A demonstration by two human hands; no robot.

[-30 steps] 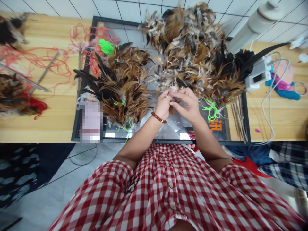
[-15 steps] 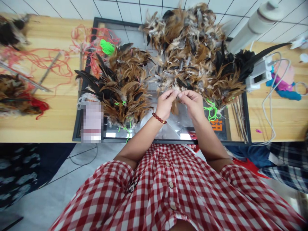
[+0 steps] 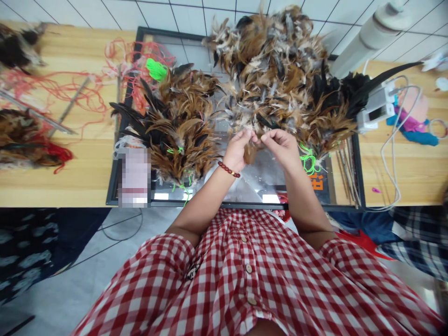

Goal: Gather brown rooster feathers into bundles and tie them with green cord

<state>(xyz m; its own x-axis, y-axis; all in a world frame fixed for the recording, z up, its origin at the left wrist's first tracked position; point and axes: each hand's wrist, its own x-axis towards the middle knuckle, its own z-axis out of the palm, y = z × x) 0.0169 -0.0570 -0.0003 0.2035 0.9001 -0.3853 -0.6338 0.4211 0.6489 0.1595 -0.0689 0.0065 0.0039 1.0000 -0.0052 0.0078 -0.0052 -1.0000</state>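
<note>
My left hand (image 3: 237, 148), with a beaded bracelet at its wrist, pinches a small brown feather (image 3: 249, 153) that hangs below its fingers. Close beside it on the right, my right hand (image 3: 281, 143) has thumb and forefinger pressed together; whatever lies between those fingertips is too small to make out. Both hands are above the glass-topped black frame, at the near edge of a large heap of brown, black and whitish feathers (image 3: 269, 79). Left of my hands lies a feather bundle (image 3: 185, 126) tied with green string. Another feather bundle (image 3: 325, 126) with green string lies to the right.
A white bottle (image 3: 367, 39) stands at the back right, near a white power strip (image 3: 376, 114) with cables. Thin sticks (image 3: 346, 175) lie at the right. Pink string (image 3: 80, 93) tangles across the left table. People sit on both sides.
My hands have moved slightly apart. The left has shifted a little left and down with the brown feather, and the right a little to the right.
</note>
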